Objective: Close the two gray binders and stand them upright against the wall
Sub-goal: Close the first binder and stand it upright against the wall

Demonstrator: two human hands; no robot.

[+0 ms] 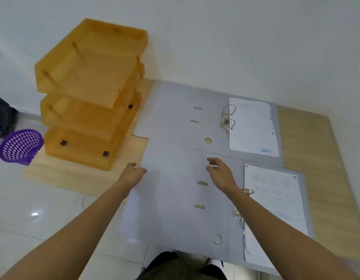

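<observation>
Two gray binders lie open and flat on a wooden board. The far binder (175, 114) reaches the white wall (235, 47); its metal rings hold white sheets on its right half. The near binder (171, 209) overlaps the far one's front edge and also carries white paper on its right side. My left hand (132, 172) touches the upper left edge of the near binder's left cover, fingers spread. Hovering over the near binder's spine area is my right hand (219, 170), fingers apart, holding nothing.
A three-tier orange letter tray (90, 93) stands left of the binders, against the wall. A purple perforated basket (19, 146) and a dark cloth (3, 116) lie on the white tiled floor at far left. The wooden board (326, 168) extends to the right of the binders.
</observation>
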